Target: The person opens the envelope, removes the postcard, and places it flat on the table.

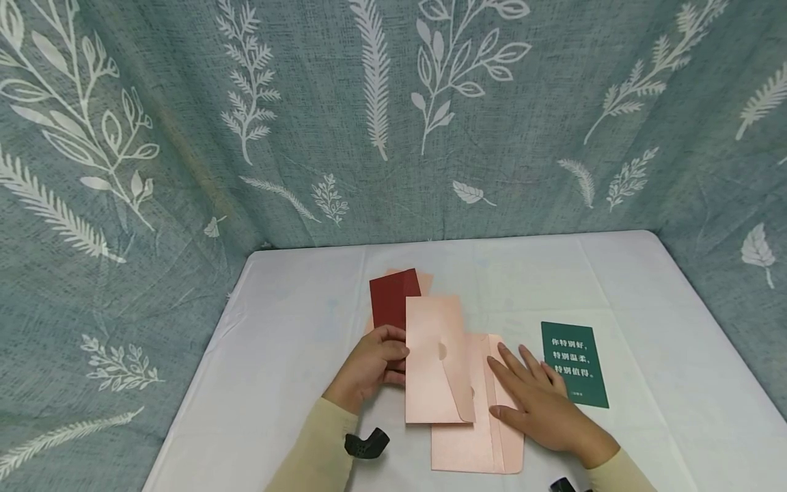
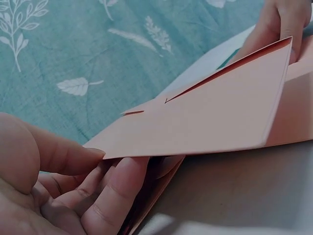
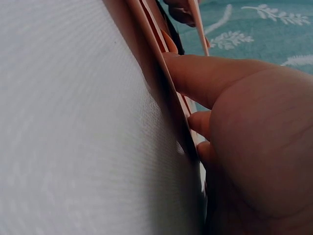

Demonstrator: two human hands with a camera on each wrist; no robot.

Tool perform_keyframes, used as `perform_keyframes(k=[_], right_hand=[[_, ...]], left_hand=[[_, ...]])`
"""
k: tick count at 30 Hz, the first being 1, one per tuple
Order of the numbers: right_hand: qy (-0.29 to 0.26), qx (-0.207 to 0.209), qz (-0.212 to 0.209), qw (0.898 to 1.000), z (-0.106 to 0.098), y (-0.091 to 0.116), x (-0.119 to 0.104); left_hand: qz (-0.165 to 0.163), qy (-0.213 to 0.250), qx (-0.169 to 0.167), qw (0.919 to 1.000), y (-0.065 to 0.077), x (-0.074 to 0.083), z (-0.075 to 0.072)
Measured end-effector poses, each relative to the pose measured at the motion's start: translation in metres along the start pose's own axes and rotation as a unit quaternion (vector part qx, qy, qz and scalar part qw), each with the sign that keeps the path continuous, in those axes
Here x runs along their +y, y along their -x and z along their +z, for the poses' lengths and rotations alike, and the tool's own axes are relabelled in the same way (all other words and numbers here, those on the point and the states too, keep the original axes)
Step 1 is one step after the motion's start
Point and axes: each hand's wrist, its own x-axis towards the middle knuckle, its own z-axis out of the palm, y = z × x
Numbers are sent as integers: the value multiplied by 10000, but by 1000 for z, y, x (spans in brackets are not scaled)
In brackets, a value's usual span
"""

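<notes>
My left hand (image 1: 375,359) pinches the left edge of a pink envelope (image 1: 430,362), thumb above and fingers beneath, as the left wrist view shows. That envelope is raised and partly covers a second pink envelope (image 1: 458,451) lying on the table. On the second envelope's right side, along its flap, my right hand (image 1: 541,403) rests with fingers spread. Behind the left hand lies a dark red card (image 1: 393,297) on top of more pink paper (image 1: 425,281), partly hidden by the raised envelope. A green card (image 1: 581,362) with white writing lies beside the right hand, whose fingers overlap its left edge.
A white cloth covers the table (image 1: 277,328). Blue-green curtains (image 1: 320,102) with white leaf prints hang behind it and at both sides. Black wrist devices (image 1: 367,444) show near both sleeves.
</notes>
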Motion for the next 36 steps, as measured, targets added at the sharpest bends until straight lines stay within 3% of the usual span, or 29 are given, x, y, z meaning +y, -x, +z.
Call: perform_keyframes(k=[36], right_hand=[[120,8,-86,9999,-1,0,0]], left_hand=[[-306,123,-648,9973,19,-13,30]])
